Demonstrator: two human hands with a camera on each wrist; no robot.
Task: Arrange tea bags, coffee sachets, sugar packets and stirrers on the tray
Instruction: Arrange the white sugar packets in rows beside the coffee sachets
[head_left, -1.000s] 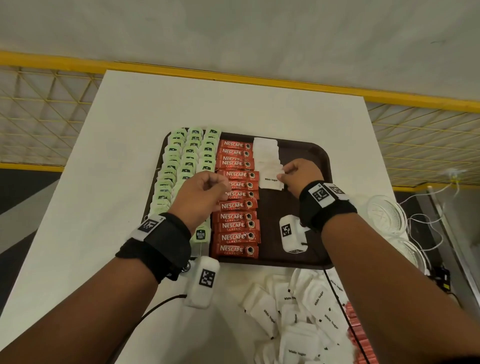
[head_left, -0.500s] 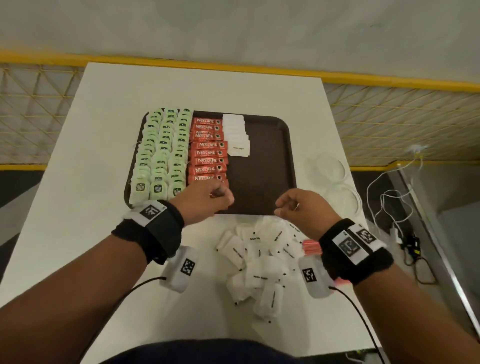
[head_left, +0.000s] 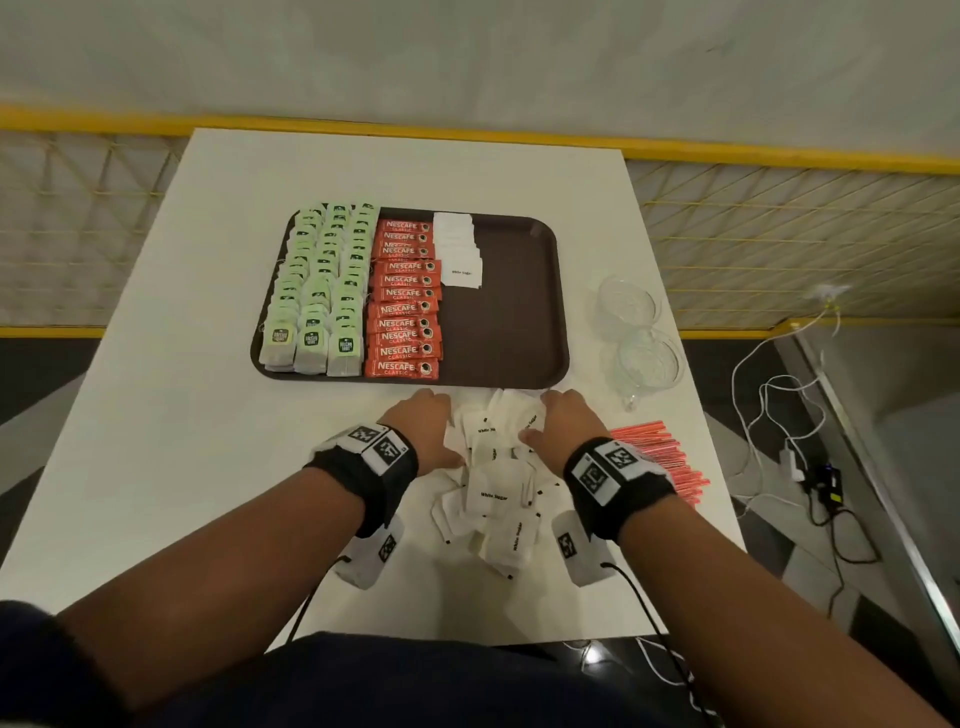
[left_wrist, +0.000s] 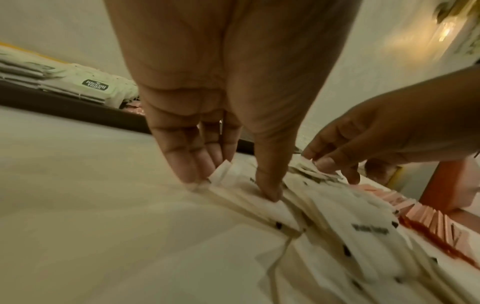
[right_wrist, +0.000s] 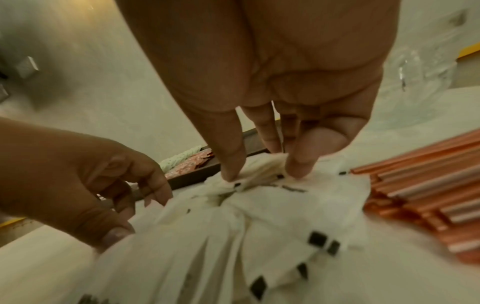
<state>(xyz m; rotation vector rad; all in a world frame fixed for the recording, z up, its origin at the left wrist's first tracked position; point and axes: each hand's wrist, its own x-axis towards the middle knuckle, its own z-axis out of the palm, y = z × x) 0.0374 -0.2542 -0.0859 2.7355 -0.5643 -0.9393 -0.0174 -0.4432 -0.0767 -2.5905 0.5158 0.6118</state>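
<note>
Dark brown plastic tray (head_left: 524, 312) sits at mid-table on the white table (head_left: 156, 415). Its left part is filled: three columns of pale green tea bags (head_left: 317, 291), then one column of red Nescafé coffee sachets (head_left: 405, 296) just beside them. A short row of white paper sugar packets (head_left: 460, 249) starts at the far edge, next to the coffee. The right part of the tray is bare brown, likely kept for the rest of the sugar and the stirrers.

A loose heap of white sugar packets (head_left: 493, 488) lies on the table just in front of the tray's near rim. Both hands are down on this heap. Left hand (head_left: 423, 431): fingers fairly straight, tips pressing the heap's left edge, thumb on a packet; nothing clearly lifted. Right hand (head_left: 563, 421): thumb and fingers drawn narrow, pinching at packets on the far side of the heap, as the right wrist view shows.

Judgement: the hands bracket the pile from both sides to gather and square up a batch so it can continue the row in the same overlapping order.

Orange-red plastic stirrers (head_left: 654, 457) lie bundled right of the heap, untouched. Two clear glass cups (head_left: 639, 332) stand beside the tray's right rim, off the tray.
</note>
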